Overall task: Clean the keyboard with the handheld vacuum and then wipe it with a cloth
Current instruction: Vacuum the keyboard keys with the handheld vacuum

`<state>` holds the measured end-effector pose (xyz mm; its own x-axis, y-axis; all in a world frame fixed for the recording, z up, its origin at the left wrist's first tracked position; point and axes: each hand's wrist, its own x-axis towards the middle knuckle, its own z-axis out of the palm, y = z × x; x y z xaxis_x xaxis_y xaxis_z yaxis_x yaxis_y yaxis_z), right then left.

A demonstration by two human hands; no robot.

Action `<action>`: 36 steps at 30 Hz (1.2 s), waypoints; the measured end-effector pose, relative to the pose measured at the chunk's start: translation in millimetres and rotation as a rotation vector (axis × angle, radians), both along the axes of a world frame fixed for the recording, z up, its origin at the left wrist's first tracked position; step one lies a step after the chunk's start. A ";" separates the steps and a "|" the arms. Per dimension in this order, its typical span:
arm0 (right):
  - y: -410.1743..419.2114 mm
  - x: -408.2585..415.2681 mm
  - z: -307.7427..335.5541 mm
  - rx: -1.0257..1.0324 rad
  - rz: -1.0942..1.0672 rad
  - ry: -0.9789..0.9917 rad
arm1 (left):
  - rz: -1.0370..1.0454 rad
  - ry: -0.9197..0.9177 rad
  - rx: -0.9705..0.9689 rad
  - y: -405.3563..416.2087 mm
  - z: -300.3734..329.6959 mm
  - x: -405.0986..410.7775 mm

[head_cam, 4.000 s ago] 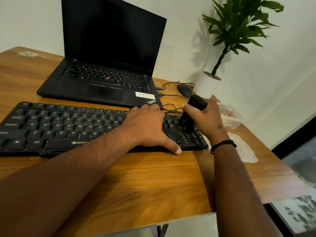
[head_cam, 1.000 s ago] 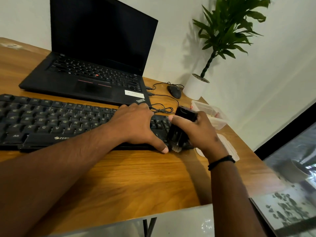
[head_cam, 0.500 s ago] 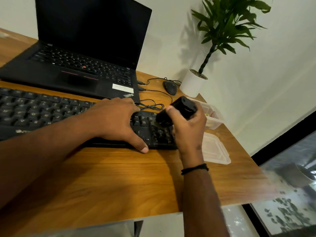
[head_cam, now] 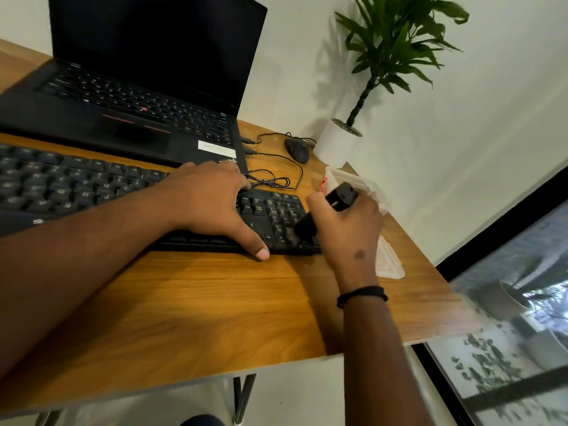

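Vacuuming stage, working the right end of the keyboard; no cloth in sight.

Nearest, both forearms cross the wooden desk [head_cam: 215, 309]. Right hand [head_cam: 347, 232] wrapped around the black handheld vacuum [head_cam: 325, 210], nozzle tipped down onto the number-pad keys at the front right corner of the keyboard [head_cam: 92, 192]. Left hand [head_cam: 212, 204] lies flat and spread over the keys beside the number pad, grasping nothing, thumb on the front edge; looks like it is steadying the board. Just beyond the right hand, a clear plastic container [head_cam: 353, 179] and its lid [head_cam: 390, 262]. Further back: open laptop [head_cam: 138, 87], mouse [head_cam: 296, 149], potted plant [head_cam: 338, 142]. Judgement: vacuum pass under way, left-hand keys' state unclear, wiping not yet begun.
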<state>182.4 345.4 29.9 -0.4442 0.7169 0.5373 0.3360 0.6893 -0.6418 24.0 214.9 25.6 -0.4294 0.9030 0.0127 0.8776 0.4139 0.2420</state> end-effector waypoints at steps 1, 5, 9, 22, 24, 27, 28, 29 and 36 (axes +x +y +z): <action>3.0 1.7 4.7 0.039 -0.080 -0.027 | 0.002 0.002 0.000 0.0 0.1 0.5; 0.3 1.8 6.4 -0.049 0.128 -0.117 | 0.013 0.009 0.005 -0.6 -0.4 1.8; 3.7 8.7 11.0 -0.166 0.039 -0.077 | 0.010 0.000 0.004 -1.2 -1.2 2.0; 16.0 29.5 17.3 -0.369 0.210 -0.080 | -0.005 0.008 0.014 -0.8 -6.0 -2.2; 17.6 25.9 14.1 -0.264 0.118 -0.049 | -0.006 0.006 0.015 -0.7 -5.0 -1.5; 16.3 21.8 12.0 -0.306 0.184 -0.063 | -0.008 0.012 0.016 -0.8 -4.7 -0.2; 16.9 20.8 12.1 -0.316 0.201 -0.068 | -0.008 0.012 0.018 -1.2 -4.8 0.0; 18.4 20.2 12.7 -0.305 0.182 -0.060 | -0.008 0.009 0.019 -1.7 -4.5 0.1; 10.2 6.7 10.6 -0.232 0.269 -0.126 | -0.009 0.006 0.017 -0.6 -5.0 -0.1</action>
<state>189.1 355.7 40.5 -0.6851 0.6620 0.3040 0.2490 0.6049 -0.7564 23.9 214.3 20.5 -0.4208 0.9066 0.0310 0.8828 0.4014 0.2439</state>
